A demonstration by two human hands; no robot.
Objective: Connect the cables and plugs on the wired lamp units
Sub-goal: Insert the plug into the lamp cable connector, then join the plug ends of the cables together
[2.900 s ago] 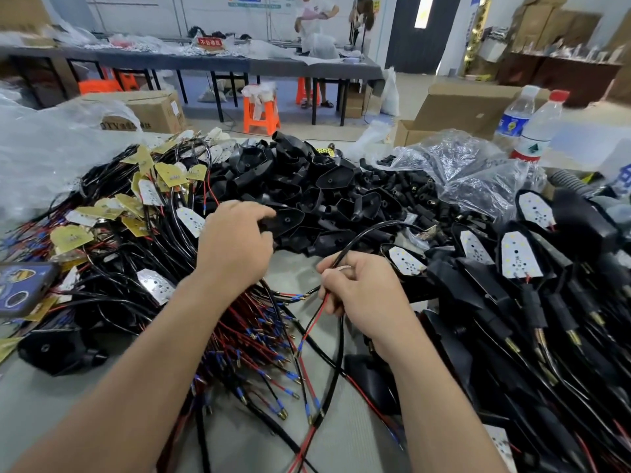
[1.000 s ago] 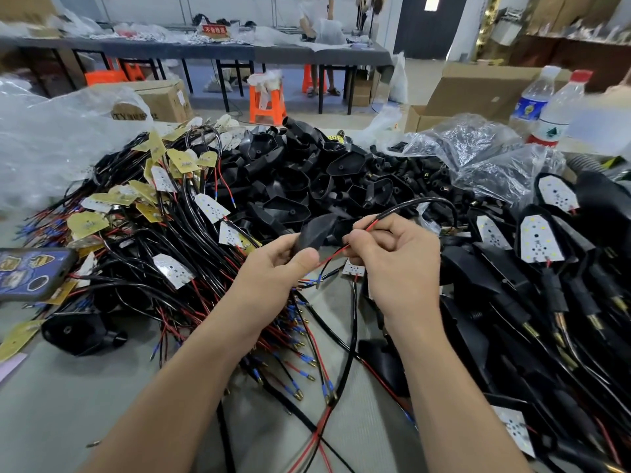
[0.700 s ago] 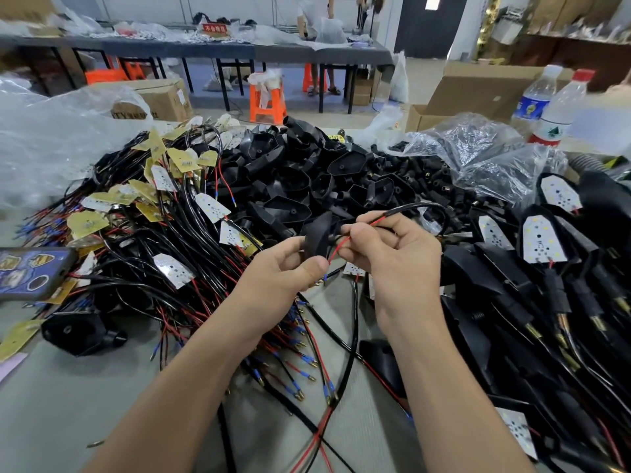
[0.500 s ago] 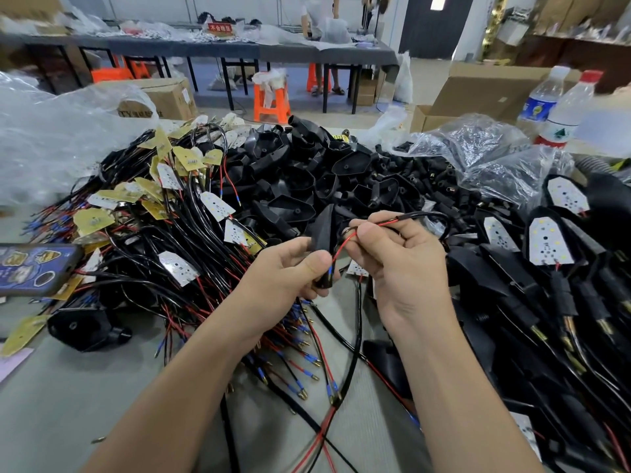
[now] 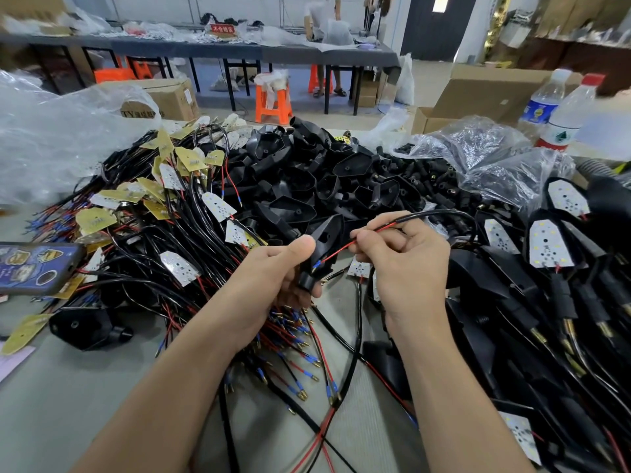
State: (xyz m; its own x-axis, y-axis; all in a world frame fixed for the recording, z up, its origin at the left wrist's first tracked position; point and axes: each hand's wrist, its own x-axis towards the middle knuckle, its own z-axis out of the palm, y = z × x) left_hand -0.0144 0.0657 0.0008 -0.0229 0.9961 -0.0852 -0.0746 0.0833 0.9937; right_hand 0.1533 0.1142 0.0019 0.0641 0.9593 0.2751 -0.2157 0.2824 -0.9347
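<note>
Pinching red wire (image 5: 336, 249), right hand (image 5: 406, 268) faces left hand's (image 5: 266, 281) seemingly teardrop housing (image 5: 326, 233).

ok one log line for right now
left hand: holds housing | right hand: pinches red wire | wire tip: at housing neck, seating unclear

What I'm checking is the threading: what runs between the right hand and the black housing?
In the head view, a red wire, pinched by the right hand, runs to the black housing gripped by the left hand.
</note>
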